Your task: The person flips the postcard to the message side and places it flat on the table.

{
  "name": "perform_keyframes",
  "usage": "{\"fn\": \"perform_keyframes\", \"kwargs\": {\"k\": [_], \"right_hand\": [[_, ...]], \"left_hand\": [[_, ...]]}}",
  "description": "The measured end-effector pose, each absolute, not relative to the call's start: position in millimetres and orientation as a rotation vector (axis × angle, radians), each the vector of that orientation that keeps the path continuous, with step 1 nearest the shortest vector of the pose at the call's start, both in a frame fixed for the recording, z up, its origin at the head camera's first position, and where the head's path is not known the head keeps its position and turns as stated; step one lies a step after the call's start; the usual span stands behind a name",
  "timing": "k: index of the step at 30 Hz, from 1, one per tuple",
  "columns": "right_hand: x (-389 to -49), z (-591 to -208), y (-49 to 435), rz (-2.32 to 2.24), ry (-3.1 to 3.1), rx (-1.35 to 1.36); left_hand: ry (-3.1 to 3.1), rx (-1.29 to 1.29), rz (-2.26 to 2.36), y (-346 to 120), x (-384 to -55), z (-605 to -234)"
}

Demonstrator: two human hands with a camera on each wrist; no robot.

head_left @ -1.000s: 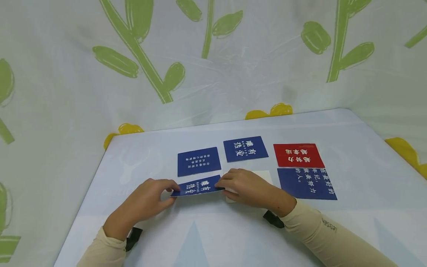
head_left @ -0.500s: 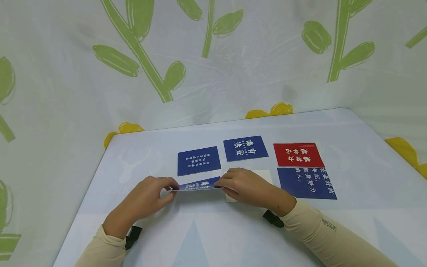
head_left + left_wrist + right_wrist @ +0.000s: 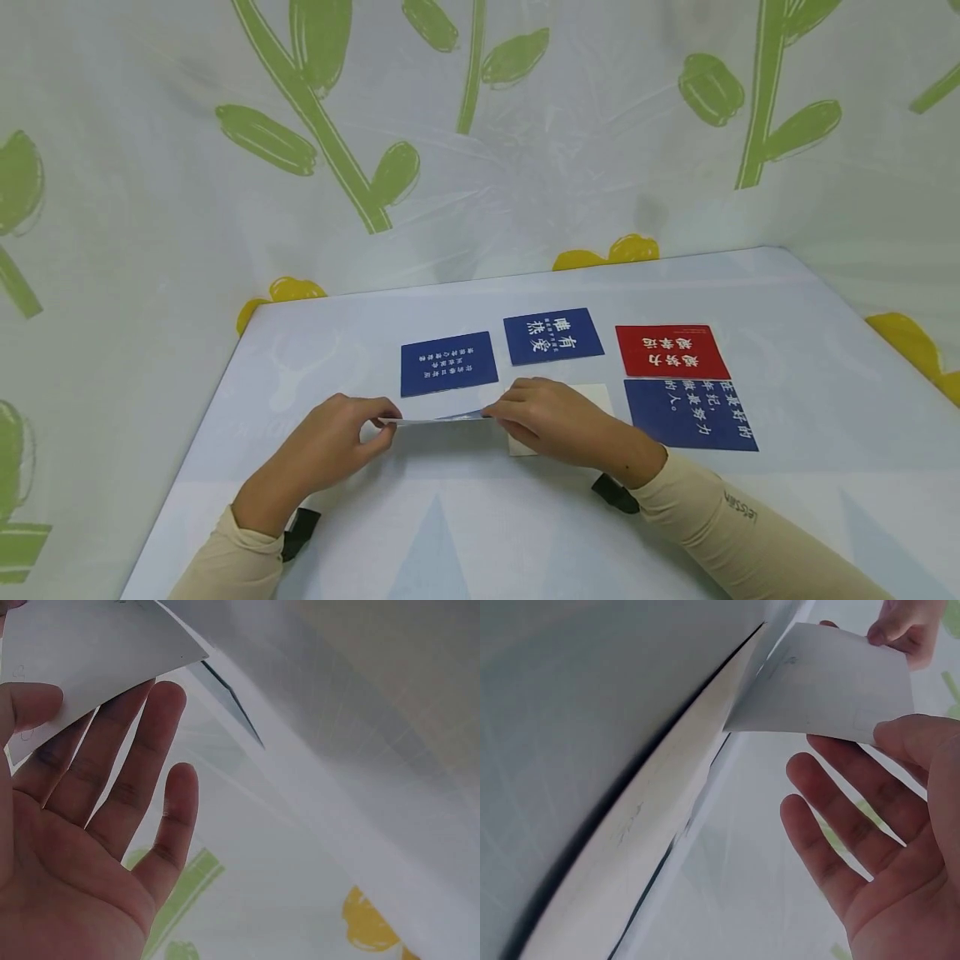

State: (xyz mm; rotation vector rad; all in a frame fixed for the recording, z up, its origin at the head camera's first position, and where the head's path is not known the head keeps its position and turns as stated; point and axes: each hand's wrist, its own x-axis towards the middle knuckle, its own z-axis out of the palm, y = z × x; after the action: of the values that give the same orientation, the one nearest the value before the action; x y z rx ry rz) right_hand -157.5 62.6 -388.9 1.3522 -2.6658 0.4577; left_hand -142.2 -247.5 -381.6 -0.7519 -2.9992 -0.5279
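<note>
Both hands hold one thin card (image 3: 442, 418) between them, just above the table. My left hand (image 3: 337, 433) pinches its left end between thumb and fingers, while my right hand (image 3: 562, 423) pinches the right end. In the head view the card is seen almost edge-on, its blue printed face mostly hidden. Its pale back (image 3: 82, 652) fills the upper left of the left wrist view, under the thumb. The right wrist view shows the same pale back (image 3: 840, 686) with small faint marks. A cream card (image 3: 596, 396) lies partly hidden beneath my right hand.
Beyond the hands lie two blue cards with white characters, one at left (image 3: 448, 364) and one in the middle (image 3: 553, 336). A red card (image 3: 671, 351) and another blue card (image 3: 690, 414) lie on the right. A leaf-patterned curtain (image 3: 585, 150) rises behind the table (image 3: 360, 325).
The held card has tilted: its blue face with white characters showed a second ago, narrowed half a second ago, and is now nearly edge-on. Both hands stay almost in place; the other cards lie still.
</note>
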Motion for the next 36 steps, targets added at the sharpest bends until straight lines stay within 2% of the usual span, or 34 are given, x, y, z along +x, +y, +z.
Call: {"fn": "perform_keyframes", "kwargs": {"k": [16,36], "right_hand": [[-156.7,-385.2,61.4,0.464,-2.644,1.323],[-154.2,-384.2,57.5,0.614,-2.701,1.147]], "left_hand": [[-3.057,-0.651,-0.581,-246.1,-140.1,-376.8],[-2.985,-0.705,-0.718,-243.8,-140.7,-378.3]]}}
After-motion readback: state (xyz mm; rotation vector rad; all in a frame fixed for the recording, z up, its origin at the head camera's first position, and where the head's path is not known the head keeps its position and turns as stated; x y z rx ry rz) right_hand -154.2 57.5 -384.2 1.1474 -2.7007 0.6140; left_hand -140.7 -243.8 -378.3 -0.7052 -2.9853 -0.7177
